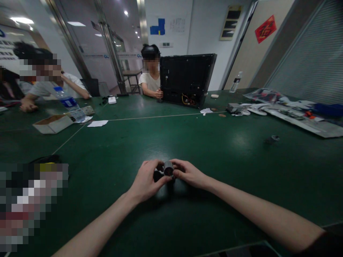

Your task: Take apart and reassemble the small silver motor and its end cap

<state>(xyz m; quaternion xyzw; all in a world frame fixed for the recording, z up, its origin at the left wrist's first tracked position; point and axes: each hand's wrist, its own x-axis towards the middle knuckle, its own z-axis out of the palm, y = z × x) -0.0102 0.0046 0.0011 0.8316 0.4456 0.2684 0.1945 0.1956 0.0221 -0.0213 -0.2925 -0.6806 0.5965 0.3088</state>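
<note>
Both partly closed, the person's left hand (146, 181) and right hand (191, 174) pinch a hollow gray cylinder (168, 167) between them over the green counter (120, 142).

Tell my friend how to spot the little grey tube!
Find the big green table, then the left hand and right hand over it. The grey tube is held between them, its round opening facing us, unlike the small part lying farther right.

Single view, head-worn. Sits above near side of the green surface (120, 150), facing forward and down across it. Hands (146, 180) close, over surface's near part; wall (171, 9) beyond surface, well off.
</note>
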